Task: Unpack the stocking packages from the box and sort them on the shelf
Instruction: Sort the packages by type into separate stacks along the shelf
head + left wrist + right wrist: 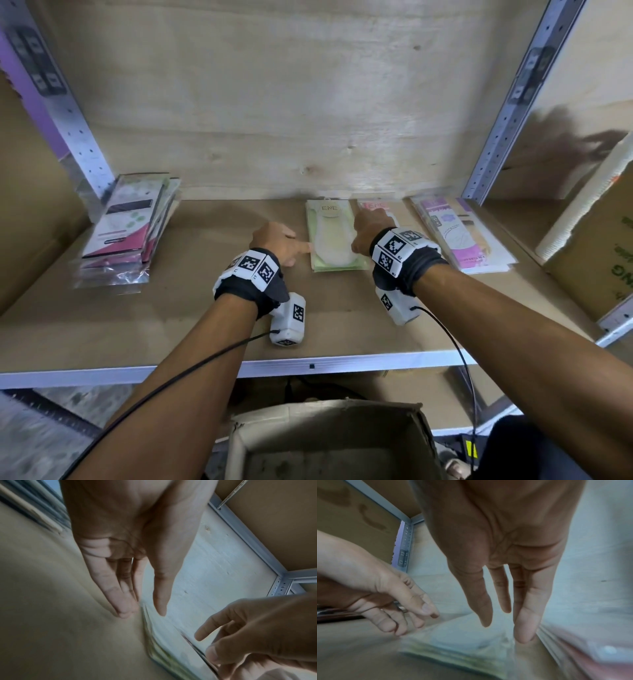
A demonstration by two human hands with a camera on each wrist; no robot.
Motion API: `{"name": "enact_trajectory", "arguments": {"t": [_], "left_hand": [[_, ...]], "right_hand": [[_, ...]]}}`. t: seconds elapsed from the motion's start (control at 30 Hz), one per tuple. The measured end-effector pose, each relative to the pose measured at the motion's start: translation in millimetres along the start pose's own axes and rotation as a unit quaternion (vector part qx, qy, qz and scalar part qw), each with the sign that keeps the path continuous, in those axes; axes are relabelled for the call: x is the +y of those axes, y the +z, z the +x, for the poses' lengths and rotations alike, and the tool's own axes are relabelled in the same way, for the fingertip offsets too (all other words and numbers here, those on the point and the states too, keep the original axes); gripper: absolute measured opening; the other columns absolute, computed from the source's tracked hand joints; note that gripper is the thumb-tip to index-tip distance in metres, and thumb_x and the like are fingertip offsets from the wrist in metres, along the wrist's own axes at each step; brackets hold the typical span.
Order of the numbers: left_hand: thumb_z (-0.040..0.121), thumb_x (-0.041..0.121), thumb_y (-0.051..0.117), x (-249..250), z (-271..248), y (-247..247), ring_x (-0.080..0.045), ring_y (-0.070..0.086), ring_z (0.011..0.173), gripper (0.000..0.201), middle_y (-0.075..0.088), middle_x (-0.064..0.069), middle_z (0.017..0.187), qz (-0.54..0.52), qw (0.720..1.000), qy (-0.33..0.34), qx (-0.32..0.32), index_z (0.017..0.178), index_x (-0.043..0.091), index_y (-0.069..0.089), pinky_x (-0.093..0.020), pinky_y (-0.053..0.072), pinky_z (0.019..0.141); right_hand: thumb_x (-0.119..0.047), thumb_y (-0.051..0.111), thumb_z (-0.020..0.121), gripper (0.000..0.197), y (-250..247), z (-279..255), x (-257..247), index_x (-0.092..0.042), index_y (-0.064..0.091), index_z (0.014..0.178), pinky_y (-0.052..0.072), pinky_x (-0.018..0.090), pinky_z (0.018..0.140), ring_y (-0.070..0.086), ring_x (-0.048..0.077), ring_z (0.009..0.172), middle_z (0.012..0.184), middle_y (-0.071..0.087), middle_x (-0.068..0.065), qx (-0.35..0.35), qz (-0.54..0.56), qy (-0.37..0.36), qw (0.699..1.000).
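A: State of both hands?

B: Left hand (pixel 274 240) and right hand (pixel 368 228): fingers straight, gripping nothing, flanking the green stocking package stack (pixel 332 240).

A: Appearance, position?

B: Clear sleeves, pale green card, cream stocking, "ENE" tag; flat mid-shelf (pixel 205 308), pink package (pixel 376 205) just beside.

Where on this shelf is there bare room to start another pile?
The widest bare board lies between the pink-and-black stack at left and the green stack. The front strip is bare too. The right is crowded: green, pink and purple stacks sit nearly edge to edge, both hands squaring the green one.
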State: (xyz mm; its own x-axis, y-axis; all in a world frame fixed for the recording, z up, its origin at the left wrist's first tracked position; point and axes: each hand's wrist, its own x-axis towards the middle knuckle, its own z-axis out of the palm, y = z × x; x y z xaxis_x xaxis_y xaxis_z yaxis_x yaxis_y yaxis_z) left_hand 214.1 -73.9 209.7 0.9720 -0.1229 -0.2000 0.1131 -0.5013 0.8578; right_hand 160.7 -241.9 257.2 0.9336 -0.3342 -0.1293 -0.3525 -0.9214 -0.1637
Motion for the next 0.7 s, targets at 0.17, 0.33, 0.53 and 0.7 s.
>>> {"name": "enact_trajectory", "arguments": {"t": [0.17, 0.33, 0.53, 0.7], "left_hand": [[0.074, 0.028, 0.083, -13, 3, -59, -0.023, 0.069, 0.065, 0.016, 0.073, 0.0, 0.074, -0.033, 0.995, 0.031, 0.084, 0.083, 0.022, 0.071, -0.042, 0.061, 0.085], [0.08, 0.027, 0.074, -33, -11, -130, -0.021, 0.072, 0.088, 0.012, 0.072, 0.007, 0.085, -0.008, 0.981, 0.035, 0.191, 0.069, 0.029, 0.07, -0.032, 0.057, 0.09], [0.087, 0.02, 0.062, -63, -24, -199, -0.029, 0.066, 0.107, 0.022, 0.073, -0.005, 0.114, 0.014, 0.956, 0.02, 0.293, 0.104, 0.017, 0.077, -0.027, 0.05, 0.094], [0.086, 0.025, 0.063, -92, -24, -239, -0.036, 0.059, 0.116, 0.031, 0.068, -0.012, 0.121, 0.032, 0.964, -0.034, 0.261, 0.112, 0.012, 0.072, -0.041, 0.047, 0.103]], "right_hand": [[-0.016, 0.064, 0.088, 0.035, -16, -10, -24, -0.007, 0.06, 0.122, 0.053, 0.03, 0.084, 0.063, 0.029, 0.105, 0.123, 0.057, 0.011, 0.023, 0.043, -0.062, 0.997], [-0.021, 0.067, 0.087, 0.023, -8, -23, -79, -0.014, 0.067, 0.108, 0.06, 0.029, 0.078, 0.075, 0.021, 0.074, 0.086, 0.076, 0.009, -0.046, 0.14, -0.157, 0.977], [-0.006, 0.064, 0.087, 0.014, 11, -23, -157, -0.004, 0.066, 0.101, 0.062, 0.036, 0.075, 0.07, 0.026, 0.065, 0.08, 0.071, 0.014, -0.137, 0.301, -0.181, 0.926], [0.01, 0.053, 0.091, 0.013, 30, -17, -216, 0.0, 0.056, 0.098, 0.059, 0.032, 0.051, 0.063, 0.021, 0.043, 0.067, 0.062, 0.015, -0.177, 0.439, -0.157, 0.867]]}}
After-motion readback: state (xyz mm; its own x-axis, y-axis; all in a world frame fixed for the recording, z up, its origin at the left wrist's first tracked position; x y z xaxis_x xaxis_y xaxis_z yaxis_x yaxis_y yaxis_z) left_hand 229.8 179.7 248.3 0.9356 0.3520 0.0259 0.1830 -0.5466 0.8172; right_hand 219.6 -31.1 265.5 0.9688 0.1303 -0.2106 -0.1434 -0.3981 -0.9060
